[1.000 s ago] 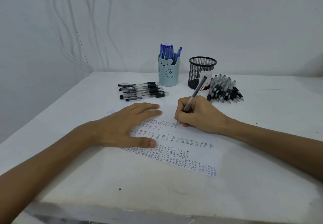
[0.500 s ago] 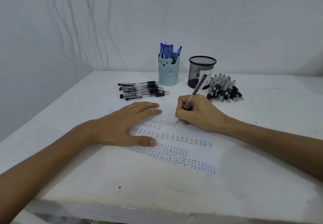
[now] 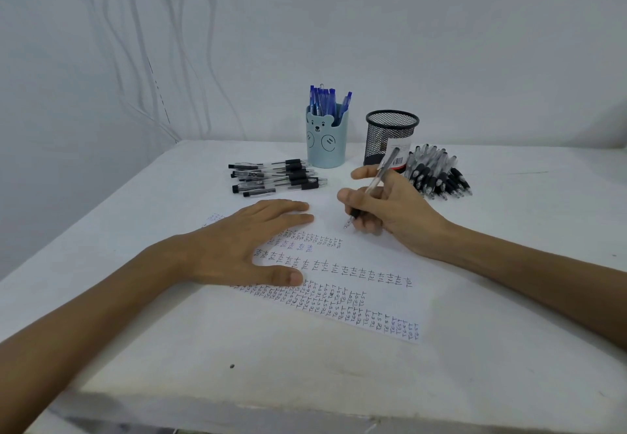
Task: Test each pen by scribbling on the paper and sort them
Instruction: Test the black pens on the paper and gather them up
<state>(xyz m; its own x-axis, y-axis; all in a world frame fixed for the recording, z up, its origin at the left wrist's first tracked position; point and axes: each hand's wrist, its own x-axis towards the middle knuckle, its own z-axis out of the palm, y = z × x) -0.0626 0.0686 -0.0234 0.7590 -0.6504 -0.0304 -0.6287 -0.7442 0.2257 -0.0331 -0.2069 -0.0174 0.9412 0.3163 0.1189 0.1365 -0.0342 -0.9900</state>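
Half a second earlier the right hand (image 3: 390, 216) had been writing at the end of the top line. Now it had drawn back up the paper (image 3: 366, 264), which lay flat on the worktop (image 3: 305, 366). The pen (image 3: 382, 169) stayed clamped between thumb and curled fingers, but the index finger had straightened away from it. The tip seemed to hang just above the sheet. The left hand (image 3: 247, 247) had not moved, its fingers straight and together on the paper and its thumb spread. The row of black pens (image 3: 274, 177) and the heap of black pens (image 3: 437, 176) lay as before.
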